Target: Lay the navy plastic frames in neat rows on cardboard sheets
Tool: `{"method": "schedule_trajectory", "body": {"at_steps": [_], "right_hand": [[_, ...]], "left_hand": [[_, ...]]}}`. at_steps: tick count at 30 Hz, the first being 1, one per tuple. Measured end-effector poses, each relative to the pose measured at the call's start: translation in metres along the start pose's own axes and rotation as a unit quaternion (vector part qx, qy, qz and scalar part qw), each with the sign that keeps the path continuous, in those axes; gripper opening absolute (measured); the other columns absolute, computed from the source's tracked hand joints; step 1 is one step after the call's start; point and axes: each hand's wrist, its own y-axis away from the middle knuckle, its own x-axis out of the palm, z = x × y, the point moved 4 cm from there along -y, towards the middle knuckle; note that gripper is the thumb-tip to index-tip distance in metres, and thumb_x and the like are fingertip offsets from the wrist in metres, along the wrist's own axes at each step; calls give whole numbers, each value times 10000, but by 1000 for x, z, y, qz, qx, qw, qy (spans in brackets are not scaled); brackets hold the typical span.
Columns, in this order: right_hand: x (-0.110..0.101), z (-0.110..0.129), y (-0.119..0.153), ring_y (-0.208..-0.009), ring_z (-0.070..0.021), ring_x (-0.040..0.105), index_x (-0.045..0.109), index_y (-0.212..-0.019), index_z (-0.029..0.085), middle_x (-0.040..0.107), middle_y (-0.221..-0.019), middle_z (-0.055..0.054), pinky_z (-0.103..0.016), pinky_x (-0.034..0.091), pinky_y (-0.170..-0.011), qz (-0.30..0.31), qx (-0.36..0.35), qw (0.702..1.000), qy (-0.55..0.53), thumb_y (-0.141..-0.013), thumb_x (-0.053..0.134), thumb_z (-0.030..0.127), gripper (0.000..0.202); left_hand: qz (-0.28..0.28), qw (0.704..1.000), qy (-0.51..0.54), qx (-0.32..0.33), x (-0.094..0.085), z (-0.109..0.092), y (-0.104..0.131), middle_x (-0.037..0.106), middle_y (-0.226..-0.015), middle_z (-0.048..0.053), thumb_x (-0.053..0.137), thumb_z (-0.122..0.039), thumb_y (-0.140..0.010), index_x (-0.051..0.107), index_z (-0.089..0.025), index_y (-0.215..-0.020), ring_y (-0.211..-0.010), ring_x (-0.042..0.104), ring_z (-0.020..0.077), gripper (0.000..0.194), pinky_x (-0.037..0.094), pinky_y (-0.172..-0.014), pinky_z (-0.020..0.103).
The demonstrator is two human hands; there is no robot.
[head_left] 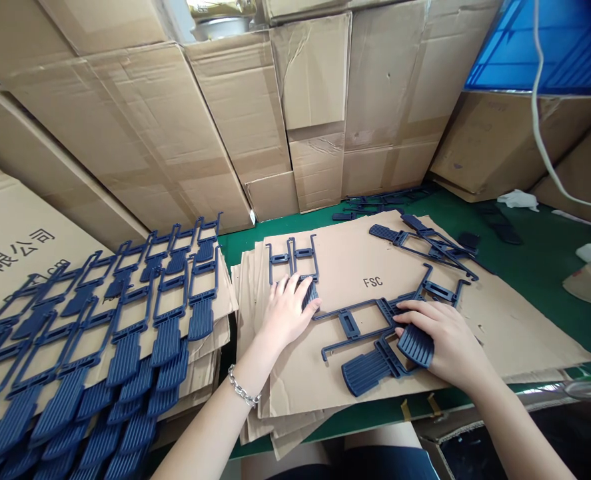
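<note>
My left hand lies over two navy plastic brackets placed side by side on the cardboard. Its thumb and index finger close around the ribbed paddle of the right-hand one; the other fingers cover the lower part of its neighbour. My right hand is closed on another navy bracket, with its ribbed paddle under the fingers. Partly beneath that hand, more brackets overlap: one has its open frame pointing left, and another shows its ribbed paddle toward me. Exactly which frame belongs to the gripped paddle is hidden.
Many brackets lie in overlapping rows on a cardboard stack at left. Several crossed brackets rest on the flat cardboard sheet. Loose parts lie on the green table at the back. Cardboard boxes wall the far side. A white cable hangs right.
</note>
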Motion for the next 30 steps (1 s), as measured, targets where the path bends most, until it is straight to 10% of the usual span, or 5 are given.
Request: {"method": "schedule_trajectory", "body": {"at_steps": [12,22,30], "right_hand": [[0,0,1,-935,-205,555,643,-888,239,607,-1091,-30,-397,406,-835,2,3,1000,-7,-853,492,367,201],[-1,0,-1,-947,-213,549,641,-932,239,594,-1118,-42,-397,408,-836,5,5,1000,-8,-842,485,312,194],[-1,6,7,-1143,-290,433,637,-1085,232,456,-1322,-79,-477,375,-926,-20,12,998,64,-796,473,276,335]], "left_hand": [[-44,998,-28,31,-9,-8,2,321,-1439,133,330,-468,-890,429,-160,-1306,-1332,234,304,527,165,-1075,543],[6,972,-10,234,-14,-82,1,581,-1211,55,408,-493,-866,530,-179,-1176,-1147,488,180,458,171,-1110,425],[15,966,-42,255,0,-107,-17,651,-944,83,521,-282,-839,593,-105,-994,-946,596,196,246,327,-1021,429]]}}
